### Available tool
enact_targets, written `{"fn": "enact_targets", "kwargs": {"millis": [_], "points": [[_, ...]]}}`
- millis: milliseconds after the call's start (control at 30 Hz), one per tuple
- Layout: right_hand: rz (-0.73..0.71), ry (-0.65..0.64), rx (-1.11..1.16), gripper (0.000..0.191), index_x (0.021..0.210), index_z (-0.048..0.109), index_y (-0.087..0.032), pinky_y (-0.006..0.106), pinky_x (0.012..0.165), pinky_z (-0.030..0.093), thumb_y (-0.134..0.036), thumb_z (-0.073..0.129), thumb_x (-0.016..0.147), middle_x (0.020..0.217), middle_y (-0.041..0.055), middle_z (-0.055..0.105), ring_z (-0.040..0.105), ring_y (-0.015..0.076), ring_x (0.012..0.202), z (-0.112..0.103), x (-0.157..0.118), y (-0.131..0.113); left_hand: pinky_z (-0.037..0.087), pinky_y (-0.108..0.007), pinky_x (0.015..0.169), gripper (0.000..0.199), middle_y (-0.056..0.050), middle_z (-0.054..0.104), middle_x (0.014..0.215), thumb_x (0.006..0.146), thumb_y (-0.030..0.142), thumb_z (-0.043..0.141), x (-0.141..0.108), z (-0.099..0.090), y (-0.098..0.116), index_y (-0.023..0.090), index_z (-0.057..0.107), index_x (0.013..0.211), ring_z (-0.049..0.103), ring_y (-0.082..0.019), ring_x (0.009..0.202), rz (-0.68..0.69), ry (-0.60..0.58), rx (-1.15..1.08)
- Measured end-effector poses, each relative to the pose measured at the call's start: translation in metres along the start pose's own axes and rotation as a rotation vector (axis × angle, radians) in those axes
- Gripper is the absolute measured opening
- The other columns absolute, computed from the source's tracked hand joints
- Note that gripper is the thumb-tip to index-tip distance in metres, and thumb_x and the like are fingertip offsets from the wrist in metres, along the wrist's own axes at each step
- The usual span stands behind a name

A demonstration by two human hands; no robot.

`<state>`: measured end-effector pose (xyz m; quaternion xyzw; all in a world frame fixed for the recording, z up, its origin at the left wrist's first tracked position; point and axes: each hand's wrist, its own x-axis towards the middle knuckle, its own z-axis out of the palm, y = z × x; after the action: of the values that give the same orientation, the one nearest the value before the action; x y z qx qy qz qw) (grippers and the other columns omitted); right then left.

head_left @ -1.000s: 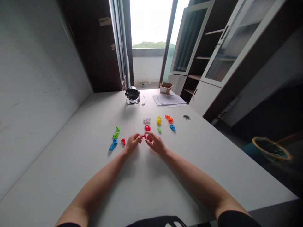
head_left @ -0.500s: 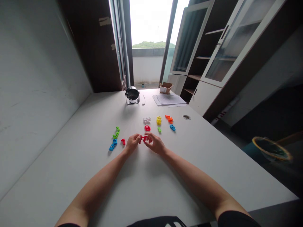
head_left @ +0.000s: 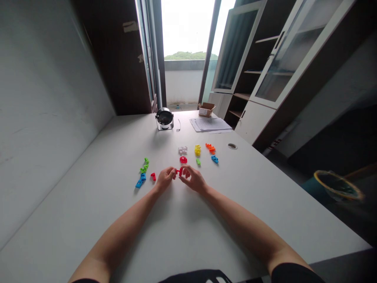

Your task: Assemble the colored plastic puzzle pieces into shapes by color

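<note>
Between my hands is a small red plastic piece [head_left: 180, 171]. The fingers of my left hand [head_left: 166, 177] pinch its left end, while the thumb and fingers of my right hand [head_left: 193, 179] close around its right end. Just beyond lies a red ring-shaped part [head_left: 183, 159]. Another red piece [head_left: 153, 177] rests left of my left hand. Farther left are green pieces [head_left: 144, 165] and blue pieces [head_left: 140, 181]. Past my right hand sit a small green piece [head_left: 198, 161], yellow pieces [head_left: 197, 150], white pieces [head_left: 182, 149], orange pieces [head_left: 210, 148] and a blue piece [head_left: 215, 159].
All this lies on a white table [head_left: 176, 236]. Toward its far edge stand a round black-and-silver device [head_left: 164, 118], a stack of papers [head_left: 210, 124] and an open cardboard box [head_left: 206, 109]. A cable hole [head_left: 232, 146] is at the right. A wall [head_left: 53, 118] borders the left side.
The red piece between my hands has turned slightly, its right end now looking narrower. Both hands stay in nearly the same place, and the other pieces have not moved.
</note>
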<state>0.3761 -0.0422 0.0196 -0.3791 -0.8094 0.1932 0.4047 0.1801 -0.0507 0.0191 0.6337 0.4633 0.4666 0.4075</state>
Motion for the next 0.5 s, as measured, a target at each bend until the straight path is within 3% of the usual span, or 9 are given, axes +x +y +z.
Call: {"fn": "enact_targets", "kwargs": {"millis": [200,500], "points": [[0.0,0.012,-0.001,0.03,0.117,0.056,-0.025,0.027,0.067,0.052,-0.032,0.065,0.089,0.083,0.0001,0.067,0.06,0.0135,0.066,-0.0014,0.0002,-0.0021,0.043,-0.026,0.063,0.039,-0.002,0.062,0.069,0.093,0.049,0.05,-0.001,0.0002,0.0032,0.016,0.062,0.076,0.057,-0.015,0.065,-0.005,0.0,-0.011],[0.046,0.054,0.018,0.029,0.116,0.055,-0.025,0.027,0.065,0.05,-0.036,0.063,0.09,0.079,-0.0007,0.066,0.06,0.0139,0.065,-0.0014,0.0019,-0.0012,0.049,-0.027,0.068,0.032,-0.004,0.067,0.087,0.086,0.041,0.065,0.0007,0.0021,0.0053,0.018,0.065,0.108,0.061,-0.014,0.071,0.003,-0.059,-0.128]]}}
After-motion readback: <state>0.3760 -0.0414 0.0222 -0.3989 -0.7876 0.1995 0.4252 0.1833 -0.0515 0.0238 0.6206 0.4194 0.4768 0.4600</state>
